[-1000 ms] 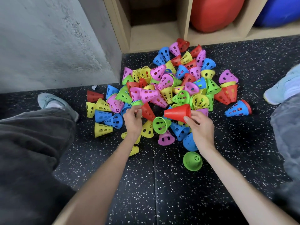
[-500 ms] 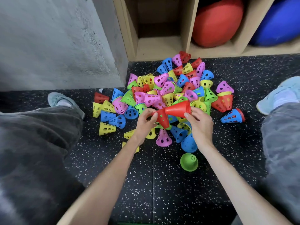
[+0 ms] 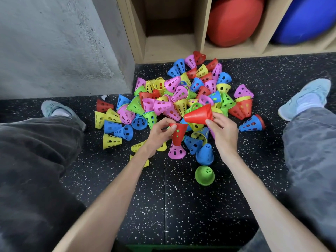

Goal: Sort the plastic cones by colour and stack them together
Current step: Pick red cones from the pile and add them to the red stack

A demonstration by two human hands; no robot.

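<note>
A heap of perforated plastic cones point(image 3: 181, 99) in red, blue, yellow, green and pink lies on the black speckled floor. My right hand point(image 3: 222, 131) grips a stack of nested red cones point(image 3: 199, 114), lying sideways with its tip pointing left. My left hand point(image 3: 160, 134) holds a single red cone point(image 3: 178, 133) by its wide rim, narrow end pointing down, just below the stack's tip. A blue cone stack point(image 3: 204, 154) and a green cone point(image 3: 204, 175) stand upright on the floor near my right wrist.
My legs and pale blue shoes point(image 3: 307, 96) flank the heap on both sides. A wooden shelf unit point(image 3: 172, 44) at the back holds a red ball point(image 3: 234, 20) and a blue ball point(image 3: 307, 19). A grey concrete wall point(image 3: 54, 42) stands at the left.
My left hand picked a red cone out of the heap and lifted it toward the red stack. My right hand raised the stack slightly.
</note>
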